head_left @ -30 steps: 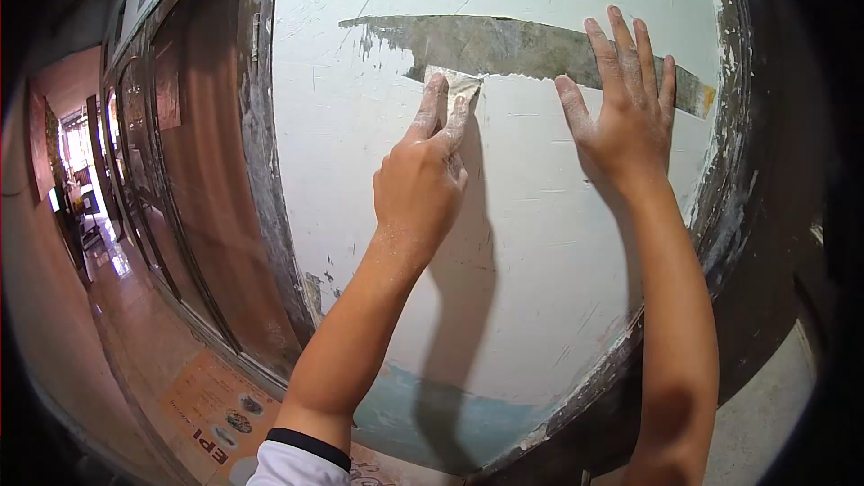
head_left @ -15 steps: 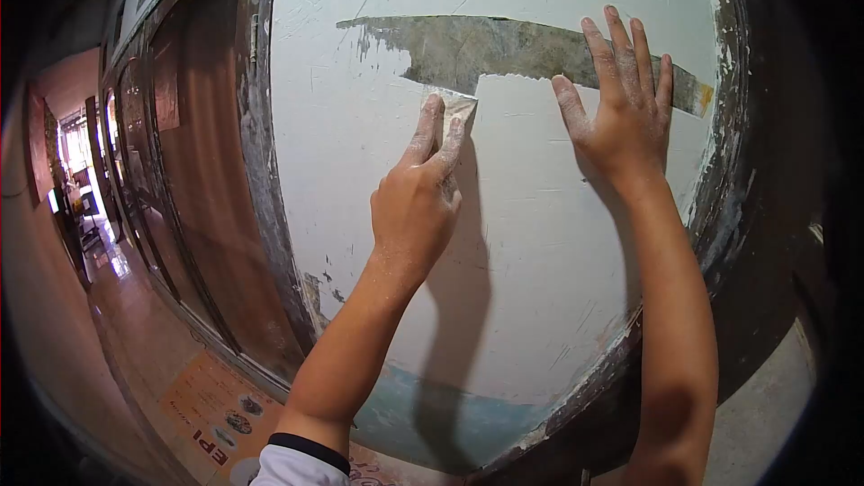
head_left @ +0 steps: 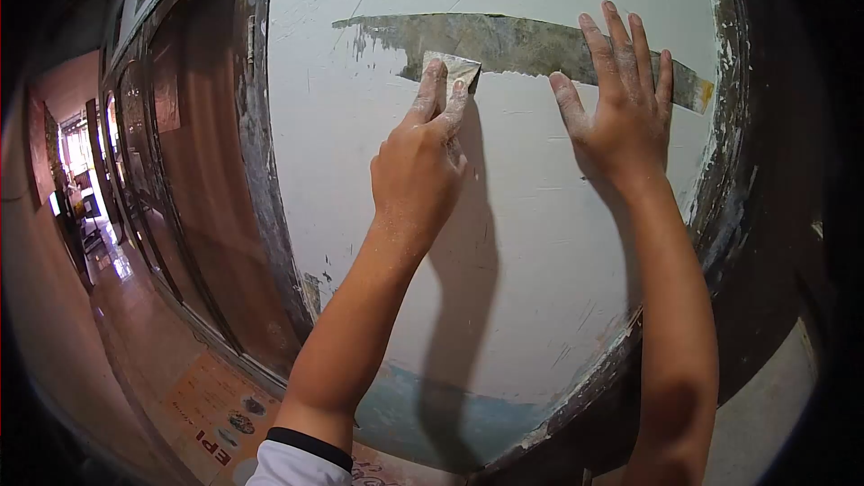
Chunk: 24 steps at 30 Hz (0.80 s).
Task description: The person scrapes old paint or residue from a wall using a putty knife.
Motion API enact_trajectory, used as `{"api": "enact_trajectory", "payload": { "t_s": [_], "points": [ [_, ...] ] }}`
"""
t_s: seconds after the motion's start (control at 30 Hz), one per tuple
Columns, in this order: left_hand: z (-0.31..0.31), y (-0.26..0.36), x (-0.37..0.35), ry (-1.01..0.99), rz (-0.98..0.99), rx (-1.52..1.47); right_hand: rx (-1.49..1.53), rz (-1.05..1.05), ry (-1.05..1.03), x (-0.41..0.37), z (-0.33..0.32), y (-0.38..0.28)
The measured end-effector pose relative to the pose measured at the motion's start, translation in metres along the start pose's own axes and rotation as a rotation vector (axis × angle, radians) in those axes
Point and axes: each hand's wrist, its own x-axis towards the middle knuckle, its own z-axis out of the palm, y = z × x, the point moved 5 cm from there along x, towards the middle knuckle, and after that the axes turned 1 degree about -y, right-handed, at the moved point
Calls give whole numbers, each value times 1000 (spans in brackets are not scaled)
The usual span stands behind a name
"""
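Scraper has moved up, under fingers of the left hand

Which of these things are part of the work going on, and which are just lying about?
In the work:
- left hand
- flat scraper it holds
- right hand, spread on the wall panel
- bare grey strip

Apparently just there:
- orange printed sheet on the floor
- brown door

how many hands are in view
2. The left hand holds the scraper at the lower edge of the gray strip; the right hand is spread open farther right, its fingers over the strip.
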Motion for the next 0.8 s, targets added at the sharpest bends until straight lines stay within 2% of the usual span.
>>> {"api": "enact_trajectory", "payload": {
  "t_s": [0.33, 0.53, 0.6, 0.63, 0.8],
  "points": [
    [3, -6, -31, -21, 29, -37, 10, -3, 15, -1, 1, 0],
    [0, 2, -21, -23, 12, 13, 13, 8, 6, -1, -1, 0],
    [0, 3, -13, -118, -88, -31, 1, 2, -6, 0, 1, 1],
    [4, 1, -11, -5, 12, 1, -12, -9, -7, 0, 2, 1],
    [10, -1, -1, 53, 83, 11, -47, -42, -15, 4, 8, 10]
  ]
}}
